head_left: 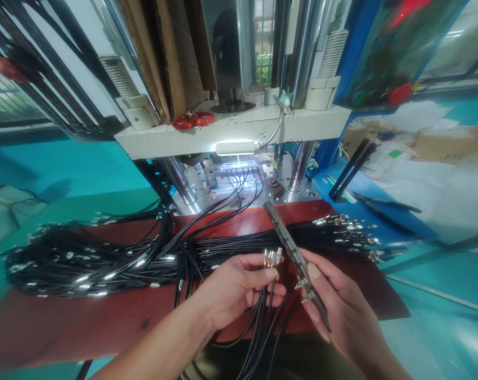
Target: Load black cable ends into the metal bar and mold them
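Pinched in my left hand (245, 282) are several black cables (258, 322) with shiny metal connectors (273, 257) standing up above the thumb. My right hand (337, 301) grips a long dark metal bar with slots (288, 245), tilted up toward the press. Two small connectors (302, 292) sit at the lower part of this bar, near my right fingers. The connectors in my left hand are close to the bar but apart from it. Behind both hands, a big bundle of black cables (104, 258) lies across the red-brown board (136, 322).
A press with a cream plate (239, 126) stands ahead; several cables run into its lit lower fixture (239, 177). Red-handled scissors (193, 120) lie on the plate. Dark pliers (389, 206) rest on the blue surface at right. A control box has a red button (400, 94).
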`<state>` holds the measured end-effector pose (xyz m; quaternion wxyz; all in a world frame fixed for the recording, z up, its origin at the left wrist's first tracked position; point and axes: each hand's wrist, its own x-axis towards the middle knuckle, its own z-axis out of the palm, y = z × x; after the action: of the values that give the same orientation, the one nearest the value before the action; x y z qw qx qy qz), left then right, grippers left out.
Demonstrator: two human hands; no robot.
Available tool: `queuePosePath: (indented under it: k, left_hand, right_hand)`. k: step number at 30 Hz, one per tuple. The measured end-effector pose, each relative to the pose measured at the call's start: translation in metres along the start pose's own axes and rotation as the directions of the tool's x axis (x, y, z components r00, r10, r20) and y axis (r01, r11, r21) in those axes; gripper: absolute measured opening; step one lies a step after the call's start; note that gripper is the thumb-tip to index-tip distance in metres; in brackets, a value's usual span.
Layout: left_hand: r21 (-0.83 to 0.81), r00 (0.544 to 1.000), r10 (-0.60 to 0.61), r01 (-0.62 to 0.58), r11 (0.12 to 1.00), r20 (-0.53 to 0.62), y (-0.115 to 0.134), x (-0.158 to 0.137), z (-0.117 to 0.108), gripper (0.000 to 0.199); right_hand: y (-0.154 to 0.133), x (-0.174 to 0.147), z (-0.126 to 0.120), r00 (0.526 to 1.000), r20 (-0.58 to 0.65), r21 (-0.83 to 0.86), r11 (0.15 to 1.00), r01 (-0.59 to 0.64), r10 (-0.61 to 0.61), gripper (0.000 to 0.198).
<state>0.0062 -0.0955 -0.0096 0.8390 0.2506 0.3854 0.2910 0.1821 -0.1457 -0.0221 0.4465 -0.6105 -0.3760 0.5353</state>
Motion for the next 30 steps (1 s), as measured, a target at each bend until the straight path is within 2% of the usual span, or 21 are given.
queuePosePath:
  k: [4, 8, 15, 20, 25, 30]
  left_hand:
    - [0.025, 0.996, 0.021, -0.019, 1.0, -0.09, 0.001, 0.0, 0.004, 0.022]
    - [0.104, 0.995, 0.07, -0.062, 0.993, -0.078, -0.002, 0.002, 0.004, 0.024]
    - [0.25, 0.997, 0.038, -0.021, 0.968, -0.063, -0.002, 0.0, 0.013, 0.019]
    - [0.345, 0.997, 0.057, -0.037, 0.938, -0.048, -0.004, 0.001, 0.016, 0.021]
    - [0.385, 0.997, 0.078, -0.067, 0.92, -0.013, -0.01, 0.006, 0.015, 0.022]
    - [0.4, 0.997, 0.071, -0.06, 0.915, -0.014, -0.012, 0.008, 0.015, 0.022]
  right_hand:
    - [-0.001, -0.001, 0.0, 1.0, 0.01, -0.002, 1.0, 0.004, -0.004, 0.06]
    - [0.0, 0.0, -0.001, 1.0, 0.009, 0.005, 1.0, 0.007, -0.007, 0.062]
    - [0.002, 0.001, -0.001, 0.999, 0.033, 0.019, 1.0, 0.002, -0.003, 0.062]
    - [-0.006, -0.003, 0.002, 0.999, 0.04, -0.016, 1.0, 0.021, -0.021, 0.06]
    - [-0.01, -0.005, 0.005, 1.0, -0.002, 0.024, 0.999, -0.031, 0.031, 0.059]
    - [-0.007, -0.004, 0.004, 1.0, 0.021, -0.057, 0.998, 0.011, -0.009, 0.055]
